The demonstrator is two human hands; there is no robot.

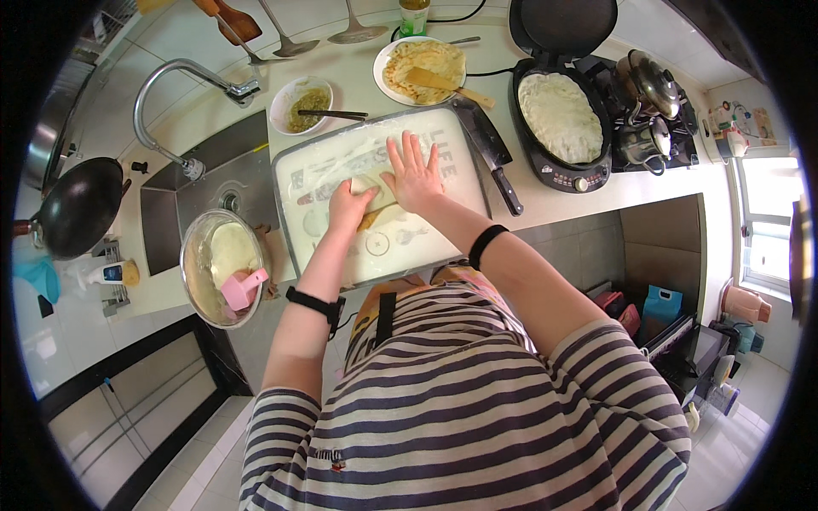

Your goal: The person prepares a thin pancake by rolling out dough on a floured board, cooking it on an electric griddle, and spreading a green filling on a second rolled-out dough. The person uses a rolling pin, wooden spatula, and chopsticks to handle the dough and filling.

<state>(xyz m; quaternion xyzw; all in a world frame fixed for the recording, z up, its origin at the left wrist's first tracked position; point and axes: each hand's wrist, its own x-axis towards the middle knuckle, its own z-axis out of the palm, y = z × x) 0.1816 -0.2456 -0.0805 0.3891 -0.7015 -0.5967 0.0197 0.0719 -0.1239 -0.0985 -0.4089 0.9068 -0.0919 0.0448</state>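
A floured board (447, 236) with a dark rim lies on the counter before me. My left hand (350, 205) holds a pale piece of dough (365, 186) near the board's middle, fingers curled over it. My right hand (414, 172) lies spread, palm down, just right of the dough, fingers apart; what is under the palm is hidden. A brownish thing (369, 221), partly hidden, shows below the dough. A bowl of greenish filling (311, 102) with dark chopsticks stands behind the board. A cleaver (482, 135) lies along the board's right side.
A metal bowl (185, 268) with dough and a pink scoop (241, 289) stands at the left, by the sink (167, 211). Behind are a plate (382, 80) of flatbreads and a wooden spatula (441, 80). At the right, an open electric griddle (559, 182) holds a large flatbread (560, 118).
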